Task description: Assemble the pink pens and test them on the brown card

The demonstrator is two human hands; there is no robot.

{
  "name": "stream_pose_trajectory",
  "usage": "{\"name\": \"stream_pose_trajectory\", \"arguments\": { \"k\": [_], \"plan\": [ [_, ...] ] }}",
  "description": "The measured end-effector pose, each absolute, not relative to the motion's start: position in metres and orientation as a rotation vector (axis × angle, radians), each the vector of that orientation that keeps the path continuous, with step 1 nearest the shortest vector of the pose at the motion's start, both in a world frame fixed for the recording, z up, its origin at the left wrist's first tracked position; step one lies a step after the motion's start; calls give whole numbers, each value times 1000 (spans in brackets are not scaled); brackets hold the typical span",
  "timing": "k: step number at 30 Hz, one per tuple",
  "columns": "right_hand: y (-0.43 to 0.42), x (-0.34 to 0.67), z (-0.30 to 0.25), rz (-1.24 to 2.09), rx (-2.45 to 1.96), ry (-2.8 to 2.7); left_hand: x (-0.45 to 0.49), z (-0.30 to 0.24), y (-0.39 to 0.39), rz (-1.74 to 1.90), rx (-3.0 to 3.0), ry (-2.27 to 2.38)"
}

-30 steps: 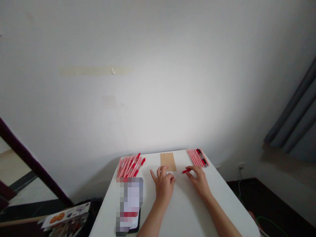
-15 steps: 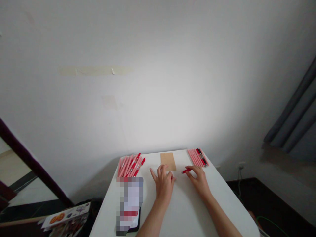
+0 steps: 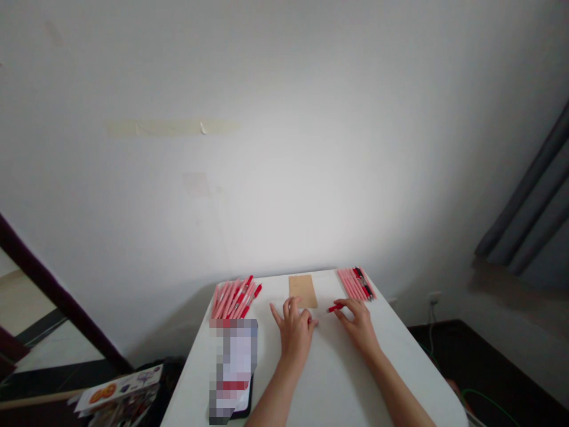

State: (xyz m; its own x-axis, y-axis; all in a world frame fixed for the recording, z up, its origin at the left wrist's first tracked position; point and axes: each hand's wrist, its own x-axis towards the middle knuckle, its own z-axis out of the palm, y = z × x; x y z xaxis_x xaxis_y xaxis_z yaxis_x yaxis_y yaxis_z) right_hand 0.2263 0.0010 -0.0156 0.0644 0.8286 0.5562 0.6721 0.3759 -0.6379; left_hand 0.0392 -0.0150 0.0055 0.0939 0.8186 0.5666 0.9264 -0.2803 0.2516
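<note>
We see both hands low on the white table [image 3: 338,379], near its far half. The right hand [image 3: 359,323] lies with the palm down, and its thumb and first finger are closed on one end of a short red pen [image 3: 335,308]. The pen points to the left, lies almost flat just above the table, and sits between the two hands. The left hand [image 3: 294,332] rests on the table just beside it. Its thumb stands out to the left and its fingers [image 3: 306,320] are bent inward and narrow. If they hold something small, we cannot tell.

Just behind the left hand lies a brown card [image 3: 303,290], flat, close to the far edge. On the far left corner lies a pile of pink pens [image 3: 235,298], some with red ends. A second row of pens [image 3: 355,283] lies at the far right corner, just behind the right hand. Some in this row are pink and a few are red or dark.

In front of the left pile lies a blurred thing [image 3: 233,367] on the table edge. A grey curtain [image 3: 528,207] hangs at the right.
</note>
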Motion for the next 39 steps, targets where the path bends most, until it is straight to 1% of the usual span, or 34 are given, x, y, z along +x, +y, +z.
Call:
{"name": "stream_pose_trajectory", "arguments": {
  "k": [11, 19, 28, 39],
  "plan": [
    [-8, 218, -6, 128, -1491, -1797, 38, 9, -17, -968, -2198, -1794],
    [-10, 213, -5, 72, -1491, -1912, 37, 9, -18, -1006, -2174, -1823],
    [-14, 211, 1, 127, -1430, -1951, 33, 14, -21, -1070, -2107, -1873],
    [-13, 212, 1, 171, -1384, -1972, 20, 13, -16, -1062, -1986, -1936]
  ]
}}
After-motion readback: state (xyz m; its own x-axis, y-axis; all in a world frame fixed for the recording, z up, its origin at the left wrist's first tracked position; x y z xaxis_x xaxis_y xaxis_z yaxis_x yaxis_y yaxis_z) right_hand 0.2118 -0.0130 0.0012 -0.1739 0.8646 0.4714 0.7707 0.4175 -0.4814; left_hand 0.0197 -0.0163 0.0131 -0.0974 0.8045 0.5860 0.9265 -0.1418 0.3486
